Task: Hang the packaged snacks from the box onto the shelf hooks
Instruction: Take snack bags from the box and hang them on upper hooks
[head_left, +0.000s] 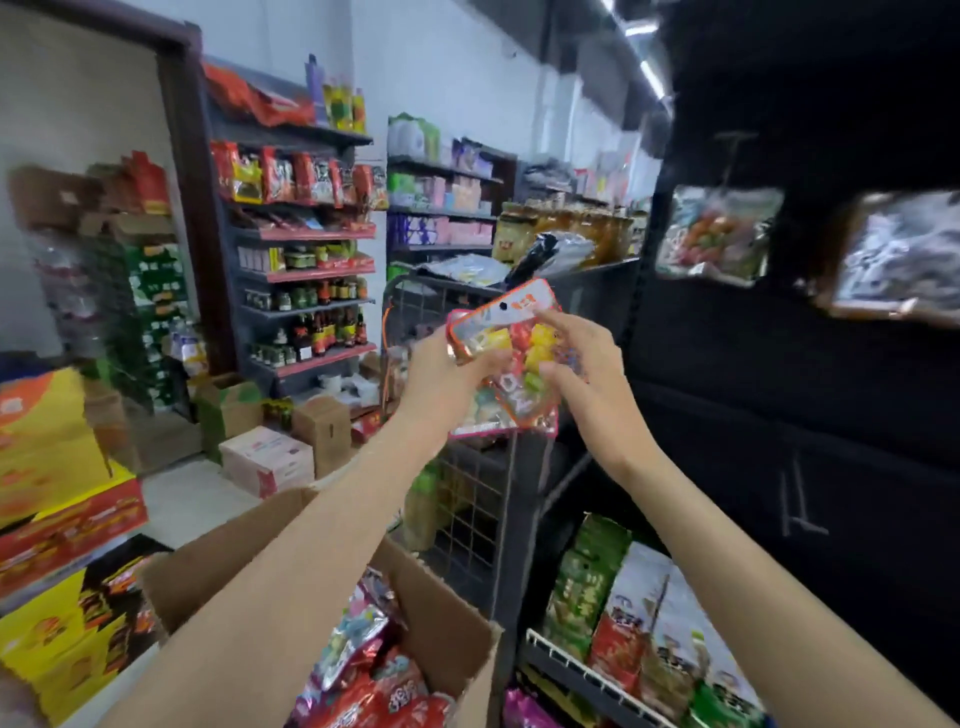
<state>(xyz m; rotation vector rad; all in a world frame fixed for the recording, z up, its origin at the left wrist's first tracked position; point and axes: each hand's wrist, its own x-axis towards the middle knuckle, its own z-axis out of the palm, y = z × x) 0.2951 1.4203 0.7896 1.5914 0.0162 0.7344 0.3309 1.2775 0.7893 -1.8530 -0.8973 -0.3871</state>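
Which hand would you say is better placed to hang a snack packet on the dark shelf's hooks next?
Probably the right hand: it is nearer the dark shelf on the right and already pinches the front snack packet. The left hand grips the remaining packets, farther from the shelf.

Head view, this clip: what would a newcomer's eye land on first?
At centre frame, the left hand and right hand hold up clear candy packets with orange tops between them. Below, at the bottom edge, an open cardboard box is full of bright snack packs. On the dark shelf panel at upper right, a candy bag already hangs from a hook.
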